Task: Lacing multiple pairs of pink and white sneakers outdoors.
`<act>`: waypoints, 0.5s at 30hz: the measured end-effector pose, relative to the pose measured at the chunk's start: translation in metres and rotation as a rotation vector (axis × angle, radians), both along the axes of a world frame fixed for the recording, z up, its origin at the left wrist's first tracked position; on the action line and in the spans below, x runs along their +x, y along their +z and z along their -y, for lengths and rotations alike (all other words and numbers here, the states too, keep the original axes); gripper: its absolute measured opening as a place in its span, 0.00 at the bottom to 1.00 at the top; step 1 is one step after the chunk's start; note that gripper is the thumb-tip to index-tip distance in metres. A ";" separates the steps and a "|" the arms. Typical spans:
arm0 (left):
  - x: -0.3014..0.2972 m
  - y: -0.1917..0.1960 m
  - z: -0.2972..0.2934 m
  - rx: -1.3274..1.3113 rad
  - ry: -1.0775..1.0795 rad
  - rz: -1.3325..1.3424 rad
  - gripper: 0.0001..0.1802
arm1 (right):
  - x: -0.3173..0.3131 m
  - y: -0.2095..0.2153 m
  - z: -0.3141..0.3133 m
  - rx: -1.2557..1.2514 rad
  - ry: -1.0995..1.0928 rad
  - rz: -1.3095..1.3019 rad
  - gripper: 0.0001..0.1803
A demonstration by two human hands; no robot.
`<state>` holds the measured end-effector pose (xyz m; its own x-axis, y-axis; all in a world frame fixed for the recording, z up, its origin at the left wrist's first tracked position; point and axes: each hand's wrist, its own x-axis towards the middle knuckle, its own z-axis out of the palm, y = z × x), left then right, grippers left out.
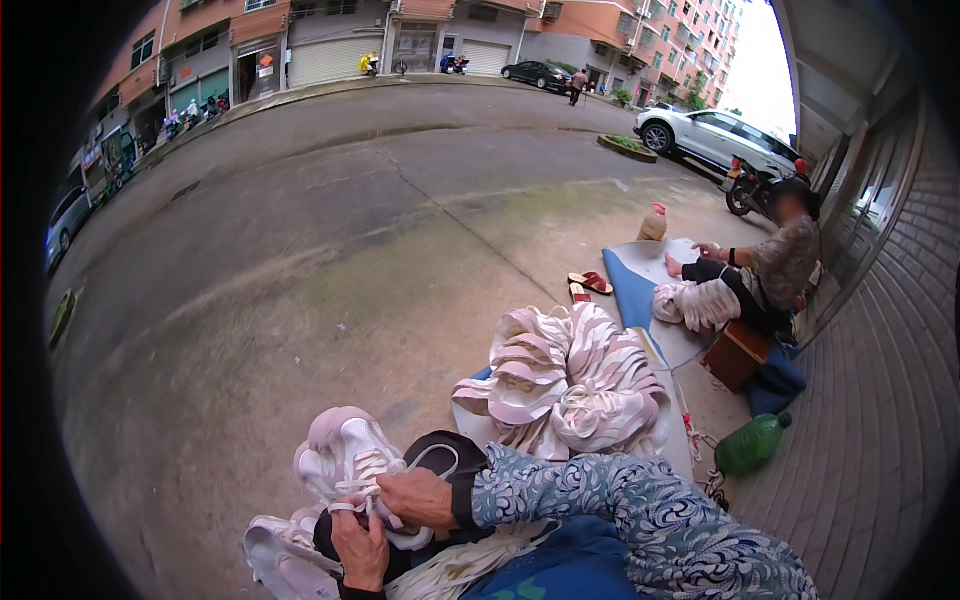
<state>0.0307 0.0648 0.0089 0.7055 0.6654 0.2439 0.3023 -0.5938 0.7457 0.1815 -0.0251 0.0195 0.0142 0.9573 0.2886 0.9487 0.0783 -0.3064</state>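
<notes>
White lace (350, 503) runs taut between both hands: the left hand (362, 548), nearest, has its fingers closed on the lace end, and the right hand (420, 497) just above pinches it at the eyelets. Beyond them the pink-and-white shoe (345, 455) points its toe up and away. Farther off lies a pile of shoe uppers (570, 380), then a green bottle (752, 443) and a seated person (765, 275).

Soft overcast daylight, faint shadows; sky blown out; fisheye edges bent, vignetted.
</notes>
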 end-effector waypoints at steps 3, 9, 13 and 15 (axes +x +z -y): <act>0.000 -0.002 -0.001 0.013 -0.003 0.027 0.13 | 0.003 0.006 -0.017 0.020 -0.092 -0.282 0.07; -0.001 -0.015 -0.015 -0.130 0.026 0.053 0.12 | 0.001 0.030 -0.022 0.203 -0.281 -0.564 0.08; -0.003 -0.021 -0.025 -0.308 -0.002 0.065 0.11 | -0.019 0.020 0.007 -0.226 -0.118 -0.294 0.11; -0.004 -0.022 -0.025 -0.477 0.025 0.103 0.10 | -0.026 0.011 0.007 -0.205 -0.130 -0.301 0.10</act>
<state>0.0270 0.0896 -0.0129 0.6761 0.7364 -0.0240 0.2221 -0.1726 0.9596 0.1557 -0.0317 0.0303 0.1937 0.9795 0.0557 0.8118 -0.1282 -0.5697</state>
